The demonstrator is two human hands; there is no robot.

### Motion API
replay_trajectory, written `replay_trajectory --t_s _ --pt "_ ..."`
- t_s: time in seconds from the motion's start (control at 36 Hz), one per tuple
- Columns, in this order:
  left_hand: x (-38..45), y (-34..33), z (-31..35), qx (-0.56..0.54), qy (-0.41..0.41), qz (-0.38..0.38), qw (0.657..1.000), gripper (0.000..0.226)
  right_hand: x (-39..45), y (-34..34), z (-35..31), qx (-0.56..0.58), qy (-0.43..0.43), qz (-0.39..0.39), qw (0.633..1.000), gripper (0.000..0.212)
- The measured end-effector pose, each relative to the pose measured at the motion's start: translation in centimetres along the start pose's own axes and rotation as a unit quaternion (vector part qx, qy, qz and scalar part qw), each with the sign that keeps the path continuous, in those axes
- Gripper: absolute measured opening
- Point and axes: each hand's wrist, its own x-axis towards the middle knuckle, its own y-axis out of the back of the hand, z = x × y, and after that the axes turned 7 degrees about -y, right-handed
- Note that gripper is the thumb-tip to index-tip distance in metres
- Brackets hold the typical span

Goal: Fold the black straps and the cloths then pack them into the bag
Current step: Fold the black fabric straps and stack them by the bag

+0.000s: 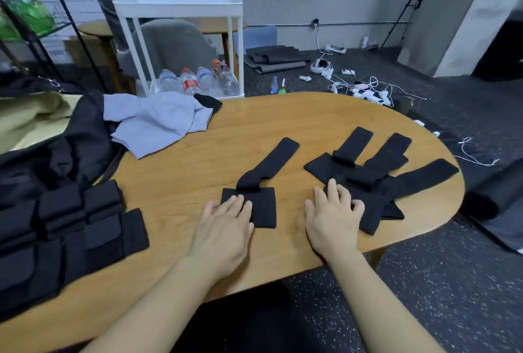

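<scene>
Bag (56, 137): black, open, at the far left of the table (283, 120); a tan lining shows inside.
Folded straps (70, 228): a dark stack at the table's left edge, just in front of the bag.
Cloth (158, 123): light blue, crumpled, lying by the bag near the back of the table.
Left hand (226, 228): flat, fingers straight, pressing on the near square end of one strap; it grips nothing.
Single strap (263, 180): black, lying in the middle of the table, its long tail running away toward the back right.
Right hand (334, 216): fingers a little bent, resting on the near edge of the strap pile; I cannot tell if it pinches one.
Strap pile (376, 171): several black straps, crossed over each other, on the right side of the table.
White cart (181, 29): on the floor behind the table, with water bottles (198, 80) on its bottom shelf.
</scene>
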Motion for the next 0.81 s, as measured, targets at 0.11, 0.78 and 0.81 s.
replay_trajectory --t_s 0.11,0.78,0.81 --pt "-1.8 0.7 0.0 -0.004 0.017 0.014 1.0 0.048 -0.2 0.1 -0.4 0.008 0.011 0.0 1.0 0.051" --pt "-2.1 -2.1 -4.4 -0.15 -0.017 0.184 0.971 0.036 0.4 1.8 -9.5 0.097 0.281 -0.092 0.95 0.064" --pt "-1.9 -2.3 -4.5 -0.153 -0.019 0.186 0.97 0.035 0.7 1.7 -9.6 0.087 0.276 -0.1 0.952 0.055"
